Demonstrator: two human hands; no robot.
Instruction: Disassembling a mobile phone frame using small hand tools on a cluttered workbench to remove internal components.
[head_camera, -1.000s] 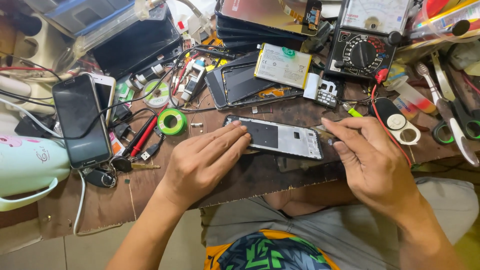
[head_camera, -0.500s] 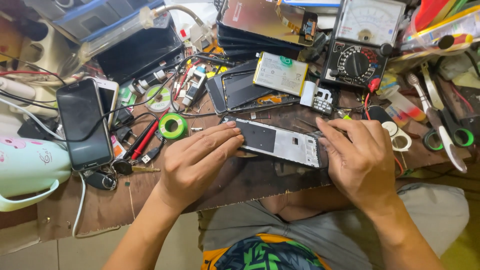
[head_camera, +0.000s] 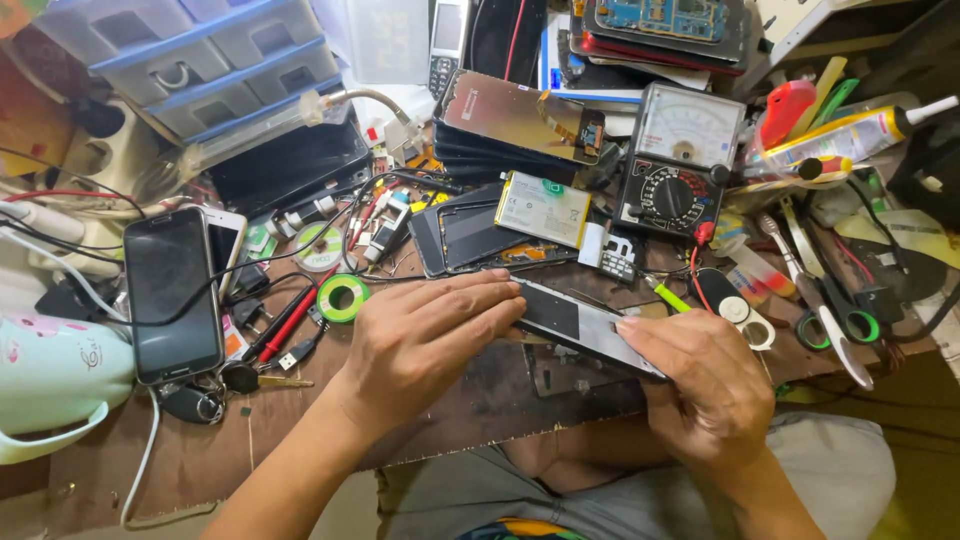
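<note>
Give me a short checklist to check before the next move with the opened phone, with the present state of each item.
1. Left hand rests on the opened phone: ok.
2. Right hand grips its other end: ok.
3. Phone is above the wooden table, not beyond its edge: ok.
4. Space around the phone is free of loose parts: not ok, the green tape roll and cables lie close.
5. Any tool between the right fingers: cannot tell.

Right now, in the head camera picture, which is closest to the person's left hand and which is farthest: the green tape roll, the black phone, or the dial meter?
From the left hand:
1. Green tape roll, just left of its knuckles.
2. Black phone, farther left, lying face up.
3. Dial meter, up at the far right.
</note>
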